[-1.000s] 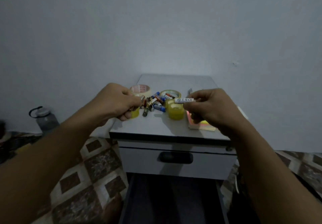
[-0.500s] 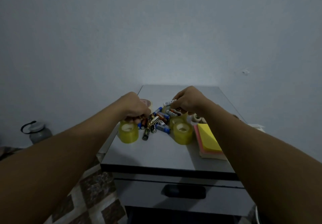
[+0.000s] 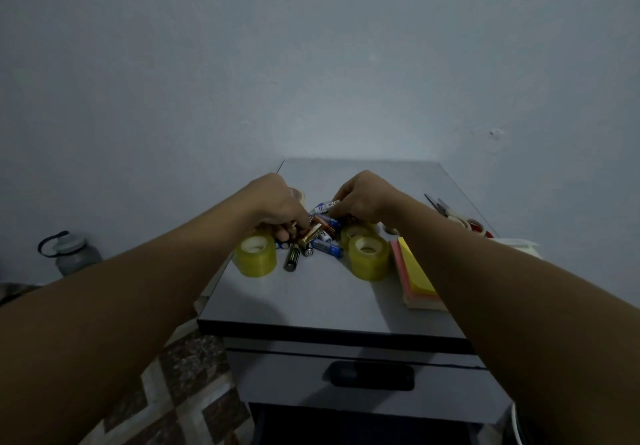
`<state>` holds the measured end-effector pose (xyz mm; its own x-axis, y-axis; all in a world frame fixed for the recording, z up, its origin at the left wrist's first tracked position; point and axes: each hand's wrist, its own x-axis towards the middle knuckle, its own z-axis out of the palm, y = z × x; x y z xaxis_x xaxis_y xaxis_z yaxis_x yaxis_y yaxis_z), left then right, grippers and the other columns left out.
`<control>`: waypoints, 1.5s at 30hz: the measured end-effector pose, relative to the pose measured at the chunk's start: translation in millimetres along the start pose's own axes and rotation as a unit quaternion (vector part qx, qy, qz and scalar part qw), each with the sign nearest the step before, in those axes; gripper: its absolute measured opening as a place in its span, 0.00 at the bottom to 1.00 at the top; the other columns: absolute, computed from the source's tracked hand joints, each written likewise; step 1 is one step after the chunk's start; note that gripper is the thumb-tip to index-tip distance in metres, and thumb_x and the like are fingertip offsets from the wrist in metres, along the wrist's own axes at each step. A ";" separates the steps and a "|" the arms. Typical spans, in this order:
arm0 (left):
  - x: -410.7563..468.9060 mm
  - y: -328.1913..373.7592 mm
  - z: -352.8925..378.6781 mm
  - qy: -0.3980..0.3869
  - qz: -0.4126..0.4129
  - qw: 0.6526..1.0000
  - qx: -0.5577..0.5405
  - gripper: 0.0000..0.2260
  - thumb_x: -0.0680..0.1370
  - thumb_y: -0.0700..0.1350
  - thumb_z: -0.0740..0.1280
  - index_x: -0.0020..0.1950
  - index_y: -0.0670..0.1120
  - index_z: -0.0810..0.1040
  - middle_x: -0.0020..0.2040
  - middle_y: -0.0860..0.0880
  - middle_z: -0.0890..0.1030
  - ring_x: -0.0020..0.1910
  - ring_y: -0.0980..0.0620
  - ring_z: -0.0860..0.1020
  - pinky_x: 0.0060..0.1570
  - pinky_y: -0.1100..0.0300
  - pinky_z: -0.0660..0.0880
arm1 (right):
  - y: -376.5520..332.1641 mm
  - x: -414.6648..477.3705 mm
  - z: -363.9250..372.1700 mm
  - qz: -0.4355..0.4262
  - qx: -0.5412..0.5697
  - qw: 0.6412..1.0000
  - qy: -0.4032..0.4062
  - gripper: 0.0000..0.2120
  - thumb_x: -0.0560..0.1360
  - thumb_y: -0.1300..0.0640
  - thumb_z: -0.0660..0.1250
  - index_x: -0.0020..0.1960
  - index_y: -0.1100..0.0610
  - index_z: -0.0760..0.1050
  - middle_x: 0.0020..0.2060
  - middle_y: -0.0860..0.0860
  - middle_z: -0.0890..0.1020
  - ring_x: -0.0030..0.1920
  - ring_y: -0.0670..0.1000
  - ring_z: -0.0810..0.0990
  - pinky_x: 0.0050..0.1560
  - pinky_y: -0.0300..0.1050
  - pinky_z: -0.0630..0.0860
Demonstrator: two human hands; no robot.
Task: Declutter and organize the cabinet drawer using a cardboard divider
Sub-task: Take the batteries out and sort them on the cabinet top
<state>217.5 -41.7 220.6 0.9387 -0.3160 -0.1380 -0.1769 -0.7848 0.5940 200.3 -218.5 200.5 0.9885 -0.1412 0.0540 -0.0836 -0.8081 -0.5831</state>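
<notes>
1. Fingers of the right hand [image 3: 363, 198] pinch a white cylindrical battery [image 3: 323, 206] with printed lettering. Thumb and forefinger clamp one end, and the free end points toward the other hand.
2. Fingers of the left hand [image 3: 277, 209] are curled downward, tips against a gold-coloured battery [image 3: 311, 233]. Whether they truly grasp it I cannot tell (the knuckles hide the contact).
3. Just beneath both sets of fingertips lies the loose heap of blue, orange and black batteries [image 3: 327, 236] on the flat grey cabinet top [image 3: 311, 306]. One slim black battery [image 3: 292, 259] lies at the heap's near edge, on the person's side of the left fingertips.
4. Beside the left fingers, slightly nearer the person, a translucent yellow tape roll [image 3: 256, 254] rests on its flat side. A pair of matching yellow rolls [image 3: 369, 257] sits likewise below the right fingers, and a pale tape roll [image 3: 300, 195] peeks out beyond the left knuckles.
5. Right of the right wrist lies a stack of pink and yellow sticky notes [image 3: 415, 274]. Farther right are grey-bladed scissors [image 3: 441, 207] and a red-and-white tape roll [image 3: 479, 228].
6. Well nearer the person than the fingers is the closed grey drawer front [image 3: 284, 378] with its dark recessed handle. Under it is a darker drawer opening [image 3: 346, 424] (too dim to read inside).
7. Far left of the left fingers, a grey water bottle [image 3: 74, 254] with a loop handle stands on the floor.
</notes>
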 end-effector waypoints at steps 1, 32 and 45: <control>1.0 0.3 -0.6 -0.003 -0.004 1.000 -0.001 0.09 0.72 0.43 0.76 0.41 0.41 0.78 0.37 0.42 0.85 0.25 0.51 0.79 0.28 0.60 0.75 | 0.6 0.5 0.4 0.000 0.004 1.000 -0.002 0.11 0.71 0.54 0.76 0.51 0.57 0.85 0.40 0.49 0.82 0.40 0.46 0.78 0.34 0.37 0.72; -30.8 0.1 -23.1 0.067 0.038 0.994 -0.071 0.08 0.76 0.41 0.69 0.48 0.36 0.82 0.43 0.39 0.85 0.30 0.49 0.79 0.27 0.63 0.72 | -9.2 -42.9 -37.8 -0.013 0.079 0.996 0.030 0.06 0.74 0.63 0.69 0.49 0.59 0.84 0.45 0.55 0.86 0.34 0.49 0.75 0.25 0.37 0.67; -133.2 -25.6 -20.6 0.067 0.124 0.978 -0.154 0.06 0.78 0.47 0.69 0.50 0.45 0.82 0.42 0.48 0.85 0.36 0.51 0.81 0.31 0.60 0.74 | -6.9 -160.5 -45.6 -0.028 0.167 0.981 0.090 0.05 0.74 0.62 0.71 0.50 0.56 0.83 0.37 0.50 0.82 0.33 0.47 0.75 0.24 0.30 0.67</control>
<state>103.0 31.5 240.1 0.9127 -0.3862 0.1332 -0.3248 -0.4882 0.8101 36.5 -216.4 232.8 0.9494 -0.2255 0.2187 0.0460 -0.5888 -0.8070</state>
